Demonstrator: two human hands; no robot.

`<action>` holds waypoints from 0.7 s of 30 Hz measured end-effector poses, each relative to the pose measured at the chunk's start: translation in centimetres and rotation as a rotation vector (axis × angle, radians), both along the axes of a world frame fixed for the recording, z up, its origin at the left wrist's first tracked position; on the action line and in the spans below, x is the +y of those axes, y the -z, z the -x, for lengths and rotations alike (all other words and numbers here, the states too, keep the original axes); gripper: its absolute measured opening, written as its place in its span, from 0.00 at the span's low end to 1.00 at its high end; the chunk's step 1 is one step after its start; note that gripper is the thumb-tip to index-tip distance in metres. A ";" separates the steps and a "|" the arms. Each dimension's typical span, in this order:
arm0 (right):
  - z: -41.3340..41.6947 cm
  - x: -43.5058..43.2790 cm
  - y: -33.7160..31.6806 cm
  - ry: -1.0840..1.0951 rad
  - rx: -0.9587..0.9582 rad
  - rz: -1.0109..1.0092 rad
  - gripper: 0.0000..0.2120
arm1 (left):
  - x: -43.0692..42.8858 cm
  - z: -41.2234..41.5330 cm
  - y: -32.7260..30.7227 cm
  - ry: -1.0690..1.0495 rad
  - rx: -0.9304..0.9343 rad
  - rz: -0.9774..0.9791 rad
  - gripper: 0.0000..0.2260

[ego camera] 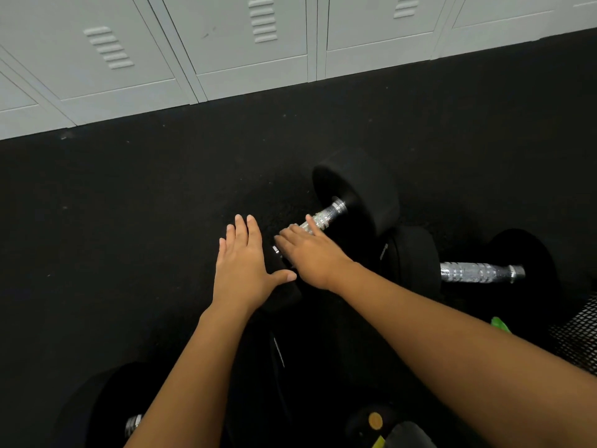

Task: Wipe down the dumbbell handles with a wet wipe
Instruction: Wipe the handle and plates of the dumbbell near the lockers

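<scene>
A black dumbbell lies on the dark floor, with its far head [358, 189] pointing toward the lockers and its knurled steel handle [326, 218] showing. My left hand [245, 266] rests flat on the near head [284, 292], fingers spread, holding nothing. My right hand [310, 253] lies across the handle's near part with the fingers stretched over it. Whatever is under that palm is hidden, and no wipe is visible.
A second dumbbell [478, 271] lies just to the right, its head touching the first. A third dumbbell [97, 409] sits at the bottom left. A green item [500, 324] and black mesh [578, 334] are at the right edge. Grey lockers [226, 43] line the back.
</scene>
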State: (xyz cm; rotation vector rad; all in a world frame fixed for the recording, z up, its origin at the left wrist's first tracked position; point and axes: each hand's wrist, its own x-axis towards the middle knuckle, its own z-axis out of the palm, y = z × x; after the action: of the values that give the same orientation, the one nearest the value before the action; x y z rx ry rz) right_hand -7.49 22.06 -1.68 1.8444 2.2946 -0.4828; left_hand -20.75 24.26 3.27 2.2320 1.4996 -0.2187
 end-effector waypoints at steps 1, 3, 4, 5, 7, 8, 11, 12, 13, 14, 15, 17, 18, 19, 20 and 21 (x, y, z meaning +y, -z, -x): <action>0.3 -0.1 0.0 -0.018 0.003 0.005 0.29 | 0.0 0.0 0.0 0.003 0.000 0.000 0.50; 0.4 -0.5 0.1 -0.052 0.007 -0.011 0.28 | 0.0 0.0 -0.1 0.006 0.002 0.002 0.50; 0.2 -0.8 0.0 -0.060 0.010 -0.023 0.28 | 0.1 0.0 -0.1 0.007 0.002 0.002 0.50; -0.2 -1.0 0.0 -0.065 0.009 -0.035 0.28 | 0.1 0.0 -0.1 0.006 0.001 0.002 0.50; -1.1 -1.2 0.0 -0.053 -0.007 -0.043 0.28 | 0.1 0.0 0.0 0.008 0.002 0.004 0.50; -1.5 -1.1 0.0 -0.032 -0.017 -0.036 0.29 | 0.1 0.0 0.0 0.009 0.003 0.005 0.50; -2.0 -0.2 -0.1 0.050 -0.026 -0.001 0.31 | 0.1 0.0 0.0 0.010 0.009 0.000 0.50; -1.8 0.2 -0.1 0.066 -0.025 0.004 0.30 | 0.1 0.0 0.0 0.010 0.009 -0.002 0.50; -1.6 0.4 -0.1 0.076 -0.022 0.006 0.30 | 0.1 0.0 0.0 0.010 0.009 -0.003 0.50; -1.3 0.5 -0.1 0.080 -0.015 0.008 0.29 | 0.1 0.0 0.0 0.009 0.007 -0.004 0.50; -1.1 0.5 0.1 0.077 -0.006 0.006 0.29 | 0.0 0.0 0.0 0.009 0.007 -0.005 0.50; -0.6 0.0 0.4 0.057 0.007 -0.015 0.29 | 0.0 0.0 -0.1 0.012 0.006 -0.007 0.50; -0.4 -0.5 0.5 0.048 0.011 -0.035 0.29 | 0.0 0.0 -0.1 0.013 0.003 -0.009 0.50; -0.3 -0.9 0.7 0.047 0.015 -0.058 0.29 | 0.0 0.1 0.0 0.013 -0.003 -0.011 0.50; -0.3 -1.4 0.8 0.058 0.016 -0.077 0.29 | 0.0 0.1 0.0 0.011 -0.009 -0.013 0.50; -0.4 -1.9 1.0 0.076 0.014 -0.092 0.30 | -0.1 0.2 0.0 0.009 -0.014 -0.015 0.50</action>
State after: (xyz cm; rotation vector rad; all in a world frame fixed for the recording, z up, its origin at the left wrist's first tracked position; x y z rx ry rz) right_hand -7.14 20.18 -2.64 1.9833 2.2990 -0.4078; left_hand -20.91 24.19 3.27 2.2477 1.4887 -0.1947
